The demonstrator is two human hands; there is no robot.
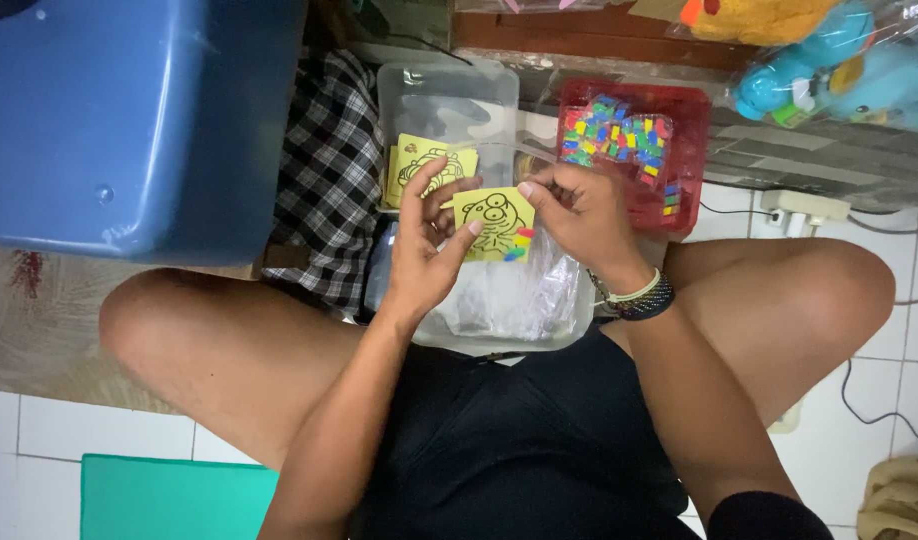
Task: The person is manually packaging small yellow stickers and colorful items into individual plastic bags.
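My left hand [426,245] and my right hand [577,215] together hold a small yellow card [492,222] with a black cartoon drawing and a strip of small coloured pieces at its lower right corner. The card seems to sit in a thin clear sleeve. Both hands hover above a clear plastic tub [499,335] full of clear plastic bags. Another clear tub [447,95] behind it holds a stack of similar yellow cards [419,160]. A red tray [691,150] at the right holds several small coloured strips.
A big blue plastic bin [129,120] stands at the left, with checked cloth [329,170] beside it. Plush toys in plastic [839,60] lie at the top right. A white power strip [804,207] and cables lie on the tiled floor. My crossed legs frame the tubs.
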